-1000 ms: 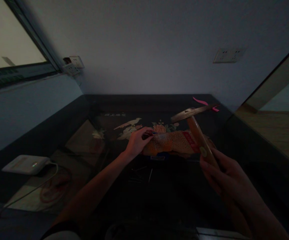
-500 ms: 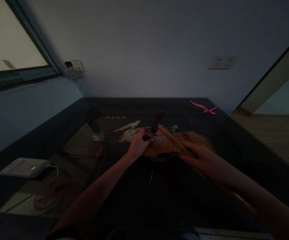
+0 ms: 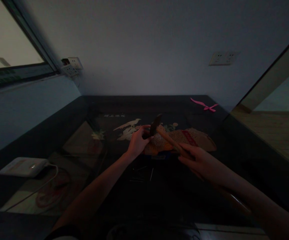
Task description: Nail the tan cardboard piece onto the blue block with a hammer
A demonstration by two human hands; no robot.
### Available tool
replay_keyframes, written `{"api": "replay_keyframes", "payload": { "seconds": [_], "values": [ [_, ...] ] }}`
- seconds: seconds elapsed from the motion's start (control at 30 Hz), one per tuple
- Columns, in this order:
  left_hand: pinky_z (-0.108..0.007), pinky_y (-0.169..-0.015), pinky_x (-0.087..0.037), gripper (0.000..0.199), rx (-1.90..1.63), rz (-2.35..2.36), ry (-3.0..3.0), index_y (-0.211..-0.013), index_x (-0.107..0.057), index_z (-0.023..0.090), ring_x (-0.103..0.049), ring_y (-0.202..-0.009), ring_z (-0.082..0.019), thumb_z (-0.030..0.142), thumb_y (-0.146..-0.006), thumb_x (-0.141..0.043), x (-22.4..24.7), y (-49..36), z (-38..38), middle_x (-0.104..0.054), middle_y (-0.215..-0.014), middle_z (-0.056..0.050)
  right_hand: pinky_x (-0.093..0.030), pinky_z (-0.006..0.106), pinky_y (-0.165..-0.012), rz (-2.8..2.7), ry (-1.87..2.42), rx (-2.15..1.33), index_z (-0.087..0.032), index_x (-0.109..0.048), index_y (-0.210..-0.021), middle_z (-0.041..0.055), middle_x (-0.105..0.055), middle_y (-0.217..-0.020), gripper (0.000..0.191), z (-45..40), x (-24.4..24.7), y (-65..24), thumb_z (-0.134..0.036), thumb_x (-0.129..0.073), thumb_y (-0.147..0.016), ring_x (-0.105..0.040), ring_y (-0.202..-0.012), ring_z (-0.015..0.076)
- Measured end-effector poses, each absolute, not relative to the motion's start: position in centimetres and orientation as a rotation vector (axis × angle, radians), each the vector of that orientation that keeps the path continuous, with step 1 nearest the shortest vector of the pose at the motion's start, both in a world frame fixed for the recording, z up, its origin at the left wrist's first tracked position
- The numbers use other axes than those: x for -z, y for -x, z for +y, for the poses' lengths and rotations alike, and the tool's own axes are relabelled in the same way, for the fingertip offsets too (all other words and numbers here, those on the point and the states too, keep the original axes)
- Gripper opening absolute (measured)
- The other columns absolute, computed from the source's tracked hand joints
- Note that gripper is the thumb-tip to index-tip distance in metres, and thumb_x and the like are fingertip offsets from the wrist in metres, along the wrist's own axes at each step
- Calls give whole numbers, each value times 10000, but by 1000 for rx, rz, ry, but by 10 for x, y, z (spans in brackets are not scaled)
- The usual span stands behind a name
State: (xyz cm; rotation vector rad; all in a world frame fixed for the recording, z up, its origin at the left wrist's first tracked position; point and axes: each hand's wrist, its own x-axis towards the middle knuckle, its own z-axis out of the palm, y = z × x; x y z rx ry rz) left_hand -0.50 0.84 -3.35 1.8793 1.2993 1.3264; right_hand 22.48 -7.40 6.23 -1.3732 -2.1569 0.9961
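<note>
Wall [image 3: 144,50] stands behind a dark bench [image 3: 174,193], which carries everything in use. Both hands work over its middle. The right hand [image 3: 194,160] has its grip wrapped around the wooden handle of a hammer [image 3: 168,139]. The left hand [image 3: 137,141] rests by the near end of a dotted sheet [image 3: 176,135], thumb and forefinger curled towards each other; the hammer's head hides their tips, so I can't tell whether that grip pinches anything.

The sheet lies across the bench, crossed by a red band, its rounded end away to the right and its other end beneath the hammer. The hammer's head [image 3: 155,125] is down right beside the left fingertips, so the work looks to be in mid-strike, though contact can't be made out. Whether anything under the head is already driven in, or how deep, is hidden too.

A white device [image 3: 24,166] with a cable lies well apart on the left, and a pink ribbon [image 3: 204,105] lies near the far right corner; neither seems to play any part. Something blue [image 3: 159,156] shows at the sheet's front edge. Smallest are several thin pins [image 3: 151,174], loose in front of it and untouched, so these seem not yet used.
</note>
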Motion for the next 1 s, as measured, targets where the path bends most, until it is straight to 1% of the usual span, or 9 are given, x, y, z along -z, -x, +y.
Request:
{"api": "replay_keyframes", "payload": {
  "seconds": [0.13,0.23,0.4,0.5,0.57,0.7,0.8,0.9,1.0],
  "values": [
    [-273,-761,-547,418,-1338,1255,-1839,-1125,-559,197,-683,-778,-135,112,-736,-685,35,4,10,-696,-806,4,-448,260,-529,-2143,1338,-909,-182,-609,-890,21,-612,-714,151,-75,-67,-227,-270,-518,-807,-572,-603,160],
    [-263,-751,-548,421,-1345,1244,-1840,-1126,-558,198,-683,-775,-133,111,-735,-685,36,4,10,-698,-811,3,-441,257,-539,-2167,1360,-883,-167,-609,-930,22,-608,-717,187,-74,-67,-227,-262,-508,-805,-566,-624,162],
    [-258,-728,-544,424,-1317,1247,-1860,-1122,-564,198,-682,-782,-141,95,-728,-681,34,4,10,-700,-807,1,-436,251,-527,-2202,1415,-955,-164,-611,-895,10,-588,-684,170,-74,-65,-225,-252,-502,-798,-546,-586,149],
    [-272,-748,-543,397,-1337,1257,-1860,-1112,-573,195,-680,-780,-142,130,-738,-688,35,4,10,-699,-804,-2,-408,234,-468,-2169,1426,-951,-161,-595,-937,3,-578,-669,201,-75,-69,-228,-286,-488,-823,-521,-530,135],
    [-282,-763,-540,394,-1344,1285,-1869,-1106,-577,191,-679,-779,-144,152,-734,-700,36,5,11,-701,-807,-4,-388,224,-448,-2178,1413,-914,-164,-591,-912,1,-572,-663,188,-76,-70,-229,-299,-491,-827,-511,-523,130],
    [-275,-734,-534,408,-1321,1316,-1892,-1116,-573,195,-675,-760,-145,151,-729,-698,36,6,11,-698,-798,3,-429,228,-529,-2213,1391,-890,-181,-605,-886,17,-622,-728,148,-74,-66,-227,-252,-509,-799,-564,-616,148],
    [-272,-727,-529,427,-1291,1293,-1898,-1130,-567,200,-675,-776,-147,121,-727,-684,35,6,10,-696,-806,4,-449,246,-554,-2205,1379,-927,-171,-617,-895,26,-636,-745,162,-74,-65,-225,-235,-518,-784,-575,-628,158],
    [-296,-765,-531,407,-1292,1284,-1877,-1129,-567,199,-679,-796,-154,152,-742,-685,34,5,10,-701,-810,-4,-428,230,-462,-2114,1382,-986,-185,-612,-878,0,-591,-656,139,-77,-68,-226,-253,-536,-784,-542,-527,138],
    [-311,-787,-531,406,-1313,1319,-1866,-1120,-571,195,-680,-795,-157,175,-736,-701,33,4,9,-703,-810,-8,-337,195,-332,-2029,1392,-1107,-197,-584,-874,-44,-502,-563,124,-79,-69,-228,-286,-542,-798,-442,-384,92]
  ]
}}
